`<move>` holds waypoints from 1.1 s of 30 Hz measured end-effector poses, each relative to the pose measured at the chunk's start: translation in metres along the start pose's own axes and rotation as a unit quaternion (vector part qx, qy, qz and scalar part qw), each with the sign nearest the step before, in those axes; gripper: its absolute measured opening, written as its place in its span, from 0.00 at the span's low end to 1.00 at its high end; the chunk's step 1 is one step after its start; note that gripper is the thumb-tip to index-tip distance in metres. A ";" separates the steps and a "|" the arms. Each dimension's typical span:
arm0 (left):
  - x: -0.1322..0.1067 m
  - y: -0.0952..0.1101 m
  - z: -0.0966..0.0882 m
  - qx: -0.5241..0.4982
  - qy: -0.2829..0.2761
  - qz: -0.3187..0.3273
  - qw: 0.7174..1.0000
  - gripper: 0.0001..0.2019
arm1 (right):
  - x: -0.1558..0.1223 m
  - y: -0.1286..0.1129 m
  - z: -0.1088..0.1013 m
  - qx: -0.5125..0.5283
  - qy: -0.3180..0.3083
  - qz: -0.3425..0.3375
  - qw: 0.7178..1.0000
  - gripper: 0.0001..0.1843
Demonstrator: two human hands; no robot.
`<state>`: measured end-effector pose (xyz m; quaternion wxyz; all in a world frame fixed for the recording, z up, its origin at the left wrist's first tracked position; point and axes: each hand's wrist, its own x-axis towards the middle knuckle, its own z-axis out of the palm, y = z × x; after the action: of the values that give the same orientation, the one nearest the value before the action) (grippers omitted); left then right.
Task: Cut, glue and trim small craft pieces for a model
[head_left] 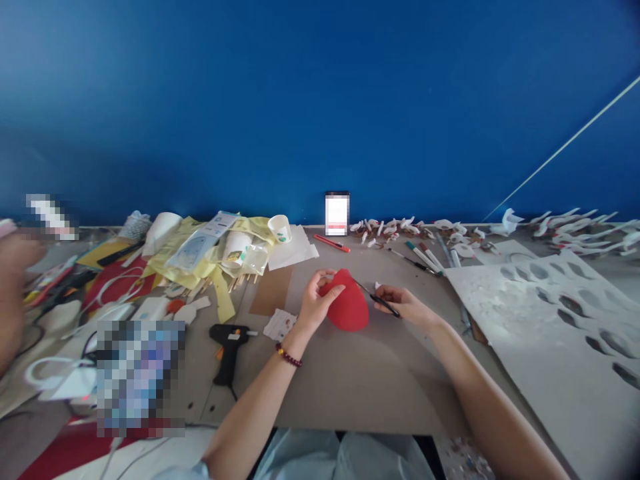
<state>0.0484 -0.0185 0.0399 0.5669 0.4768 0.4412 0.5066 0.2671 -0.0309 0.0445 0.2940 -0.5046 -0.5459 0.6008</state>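
My left hand (320, 297) pinches a rounded red sheet (349, 310), which looks like paper or felt, by its upper left edge. The thumb lies over the front of the sheet and the other fingers are behind it. My right hand (404, 305) is closed on a slim dark-handled tool, seemingly scissors (384, 304). Its thin metal end reaches the upper right edge of the red sheet. I cannot tell whether the blades are apart. Left of my left hand are a small printed white scrap (280, 325) and a black glue gun (229, 350).
A phone (337, 214) leans against the blue wall. A red cutter (332, 243), several markers (425, 257) and small white cut-outs lie at the back. A white sheet with cut-out holes (520, 320) covers the right. Cups, packets and cables crowd the left, where another person's hand (17, 267) shows.
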 end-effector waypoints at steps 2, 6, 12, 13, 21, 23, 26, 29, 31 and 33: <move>-0.001 0.002 0.001 -0.002 0.001 -0.003 1.000 0.19 | 0.000 0.000 0.000 0.001 0.000 0.003 1.000 0.27; -0.001 0.003 0.001 0.004 0.001 -0.005 1.000 0.20 | 0.001 0.003 0.000 0.001 0.001 0.008 1.000 0.27; -0.001 0.001 0.000 0.018 -0.003 0.001 1.000 0.19 | 0.002 0.003 0.000 0.006 0.006 0.008 1.000 0.27; -0.001 0.001 0.000 0.018 -0.003 0.002 1.000 0.19 | 0.002 0.003 0.000 0.008 0.008 0.007 1.000 0.27; -0.001 0.001 -0.001 0.042 0.004 0.006 0.999 0.19 | 0.002 0.002 0.001 0.011 0.007 0.010 1.000 0.28; -0.001 0.000 -0.001 0.042 0.006 0.005 0.999 0.19 | 0.002 0.001 0.001 0.005 0.011 0.009 1.000 0.28; -0.001 0.000 0.000 0.033 0.009 0.000 0.999 0.19 | 0.002 0.001 0.001 -0.001 0.018 0.008 1.000 0.28; -0.001 0.000 0.000 0.019 0.012 -0.006 1.000 0.21 | 0.002 0.001 0.002 0.002 0.022 0.000 1.000 0.27; 0.000 0.001 0.000 0.006 0.013 -0.010 1.000 0.24 | 0.002 0.001 0.002 0.003 0.016 -0.004 1.000 0.27; 0.001 0.001 0.000 -0.019 0.009 -0.013 1.000 0.26 | 0.002 0.002 0.001 0.004 0.005 -0.003 1.000 0.27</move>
<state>0.0481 -0.0171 0.0406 0.5787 0.4554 0.4428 0.5116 0.2655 -0.0299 0.0422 0.3007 -0.5052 -0.5432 0.5994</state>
